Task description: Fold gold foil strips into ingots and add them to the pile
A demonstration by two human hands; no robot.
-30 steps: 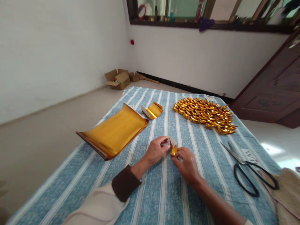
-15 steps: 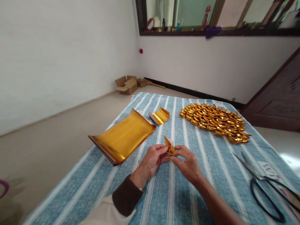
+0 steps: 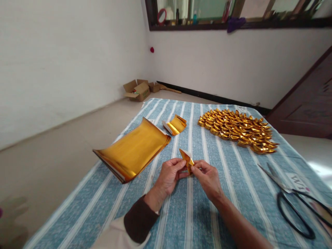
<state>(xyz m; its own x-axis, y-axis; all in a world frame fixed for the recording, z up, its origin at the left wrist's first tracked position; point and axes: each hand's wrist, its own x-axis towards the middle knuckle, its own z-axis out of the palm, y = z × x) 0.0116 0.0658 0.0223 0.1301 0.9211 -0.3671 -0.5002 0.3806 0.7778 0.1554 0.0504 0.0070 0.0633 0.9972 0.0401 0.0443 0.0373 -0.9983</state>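
Note:
Between my two hands, just above the striped cloth, is a small piece of folded gold paper [image 3: 186, 156] with a white inner side showing at its top. My left hand [image 3: 169, 174] pinches its left side between thumb and fingers. On the other side, my right hand [image 3: 208, 178] grips the right edge with thumb and forefinger. Fingers cover the paper's lower part. Left of my hands lies a stack of large gold paper sheets [image 3: 133, 148] with curled ends. Beyond them sits a smaller stack of gold paper [image 3: 176, 125], also curled.
Many folded gold paper ingots [image 3: 234, 128] stand packed together at the back right. Scissors [image 3: 285, 190] with black handles lie partly spread at the right. A blue and white striped cloth [image 3: 173, 214] covers the table. Open cardboard boxes [image 3: 137, 90] rest on the floor behind.
My right fingers have shifted on the folded gold paper, from its lower front to its right edge, and the paper has turned slightly. The view has tipped a little downward.

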